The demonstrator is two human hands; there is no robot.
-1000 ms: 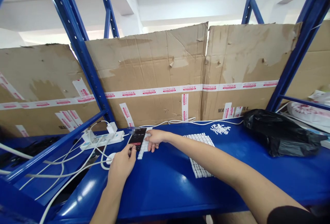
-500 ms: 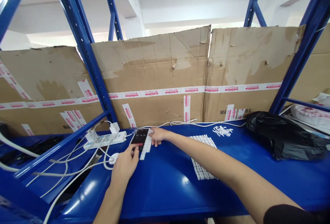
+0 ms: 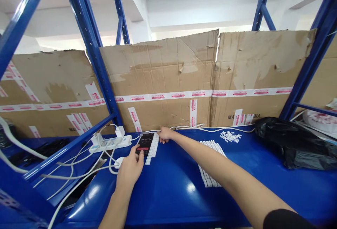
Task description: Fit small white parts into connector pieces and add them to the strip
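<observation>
A black phone (image 3: pixel 146 140) with a timer and a red button on its screen lies flat on the blue shelf. My left hand (image 3: pixel 131 167) grips its near end, thumb and fingers resting on it. Along the phone's right side run rows of small white plastic pieces (image 3: pixel 152 150), side by side in a narrow strip. At the far end of that strip is my right hand (image 3: pixel 165 136), fingers curled together; whatever its fingertips pinch is hidden. Under my right forearm lies a larger block of lined-up white pieces (image 3: pixel 207 176), partly covered by the arm.
Loose white pieces (image 3: pixel 230 137) lie scattered at the back right, beside a black plastic bag (image 3: pixel 295 144). A power strip (image 3: pixel 110 143) with tangled white cables stands left of the phone. Cardboard sheets (image 3: pixel 168 67) wall off the back between blue posts (image 3: pixel 96 53).
The view has shifted a little, moving the scene slightly right. My left thumb and fingers have spread further apart on the phone. My right hand stays at the strip's far end.
</observation>
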